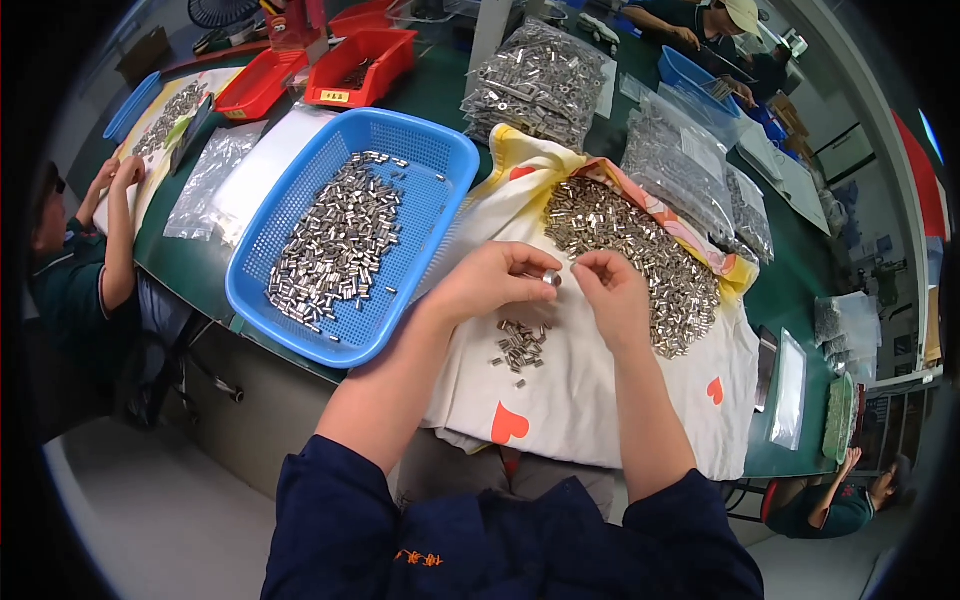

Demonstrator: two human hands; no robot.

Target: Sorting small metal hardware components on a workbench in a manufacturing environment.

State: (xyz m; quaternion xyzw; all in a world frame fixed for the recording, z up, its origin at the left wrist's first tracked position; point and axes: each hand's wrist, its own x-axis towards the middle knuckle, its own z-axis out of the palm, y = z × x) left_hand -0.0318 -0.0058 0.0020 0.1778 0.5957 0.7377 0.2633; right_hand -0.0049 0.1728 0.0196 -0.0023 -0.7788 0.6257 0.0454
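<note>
My left hand [497,278] is closed, with a small shiny metal cylinder [551,278] showing between thumb and fingers. Just to its right, my right hand [613,297] pinches with thumb and forefinger; whatever is between the tips is too small to make out. Both hands hover over a white cloth [570,400] printed with red hearts. A small heap of metal cylinders [522,345] lies below my left hand. Beyond my right hand spreads a large pile of similar metal pieces [660,265]. To the left, a blue perforated basket [247,290] holds many more of them.
Bags of metal parts [535,85] are stacked at the back, with more bags [680,150] at the right. Red bins [362,68] stand at the back left. Clear plastic bags [208,190] lie beside the basket on the green table [165,255]. Other people sit at the left, back and right.
</note>
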